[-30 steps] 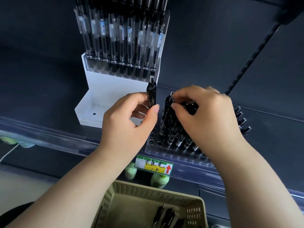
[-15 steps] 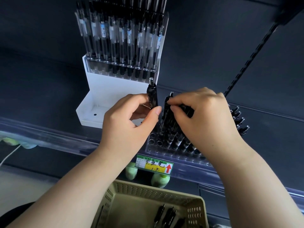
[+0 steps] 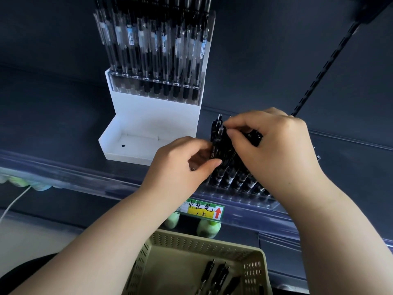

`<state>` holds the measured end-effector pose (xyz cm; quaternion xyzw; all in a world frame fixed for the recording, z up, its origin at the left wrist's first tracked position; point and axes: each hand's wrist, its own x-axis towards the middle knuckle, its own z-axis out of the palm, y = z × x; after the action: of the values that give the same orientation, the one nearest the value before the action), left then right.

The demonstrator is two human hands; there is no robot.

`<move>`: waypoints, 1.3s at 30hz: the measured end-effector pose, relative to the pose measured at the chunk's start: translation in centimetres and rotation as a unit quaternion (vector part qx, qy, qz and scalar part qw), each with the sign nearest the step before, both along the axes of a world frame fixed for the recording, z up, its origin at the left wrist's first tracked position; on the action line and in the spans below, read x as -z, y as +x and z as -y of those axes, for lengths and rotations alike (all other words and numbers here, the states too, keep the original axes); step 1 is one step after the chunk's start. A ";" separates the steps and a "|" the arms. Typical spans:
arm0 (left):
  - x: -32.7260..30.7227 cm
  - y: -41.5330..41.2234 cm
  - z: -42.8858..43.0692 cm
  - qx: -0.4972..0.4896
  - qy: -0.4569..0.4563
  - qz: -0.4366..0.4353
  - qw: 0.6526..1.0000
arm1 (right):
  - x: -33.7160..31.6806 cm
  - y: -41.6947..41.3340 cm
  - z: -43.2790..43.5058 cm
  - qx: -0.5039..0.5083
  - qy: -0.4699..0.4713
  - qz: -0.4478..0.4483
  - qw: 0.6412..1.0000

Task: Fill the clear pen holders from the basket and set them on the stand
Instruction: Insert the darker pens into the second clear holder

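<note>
A clear pen holder [image 3: 238,198] stands on the dark shelf, packed with several black pens [image 3: 230,177]. My left hand [image 3: 180,165] pinches one black pen [image 3: 215,143] upright at the holder's left end. My right hand [image 3: 274,150] rests on the pen tops, fingertips closed on them beside the left hand. Behind stands the white stand [image 3: 146,133]; its upper tier carries a filled clear holder of pens [image 3: 155,50], and its lower tray is bare. The beige basket [image 3: 161,248] sits below with a few loose pens [image 3: 219,273].
A yellow and green price label [image 3: 204,209] hangs on the clear shelf-edge strip [image 3: 63,177]. Green bottles [image 3: 208,228] stand on the level below. A slotted black upright [image 3: 331,54] runs diagonally at the upper right. A white cable [image 3: 12,205] lies at the left.
My left hand has moved right and down with its pen, from beside the holder into the row of pens. My right hand has stayed on the pen tops.
</note>
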<state>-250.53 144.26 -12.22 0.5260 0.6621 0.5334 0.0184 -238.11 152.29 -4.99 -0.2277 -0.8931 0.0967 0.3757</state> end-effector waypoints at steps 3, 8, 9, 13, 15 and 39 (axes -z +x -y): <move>0.6 0.0 -0.2 0.000 -0.083 -0.016 0.996 | 0.1 0.1 0.0 -0.001 -0.002 0.001 1.000; 0.5 -0.1 -0.3 -0.028 -0.116 -0.025 0.993 | 0.0 0.3 -0.1 -0.002 -0.004 -0.009 1.000; 0.4 -0.1 -0.3 -0.030 -0.123 -0.027 0.992 | 0.0 0.4 -0.1 -0.003 -0.004 -0.010 1.000; 0.7 -0.2 -0.3 -0.035 -0.174 -0.044 0.983 | -0.3 0.7 0.2 -0.009 0.012 -0.019 1.000; 1.0 -0.4 -0.1 -0.037 -0.195 -0.063 0.978 | -0.3 1.0 0.5 -0.015 0.023 -0.025 0.999; 12.1 8.4 7.9 0.022 -0.436 -0.056 0.898 | 15.7 9.7 8.0 0.142 -0.352 0.346 0.858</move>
<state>-242.18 136.36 -24.36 0.5086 0.8166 0.1603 0.2210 -228.43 144.30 -20.69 -0.4875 -0.8302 0.2650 -0.0531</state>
